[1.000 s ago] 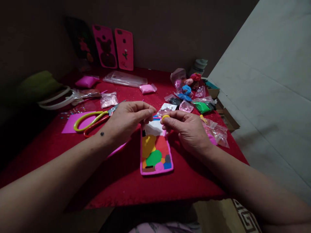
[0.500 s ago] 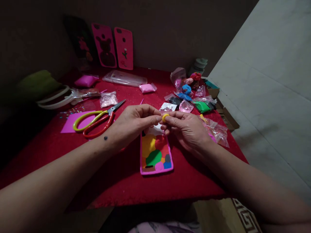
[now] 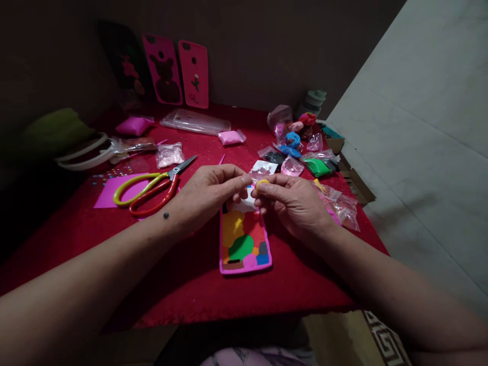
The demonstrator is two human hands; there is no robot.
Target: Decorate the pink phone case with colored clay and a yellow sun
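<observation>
The right hand (image 3: 293,201) pinches a small yellow piece (image 3: 262,183) between its thumb and fingers, above the upper end of a pink-edged phone case (image 3: 246,247). That case lies flat on the red-covered desk (image 3: 305,287), patched in many colours (green sits near the middle). The left hand (image 3: 211,190) is just beside the piece, fingers curled in toward the thumb; whether it grips anything, I cannot tell. Scissors (image 3: 174,173) lie beside the left hand, partly over a pink sheet (image 3: 109,192). At the back, 2 pink cases (image 3: 194,86) stand upright.
</observation>
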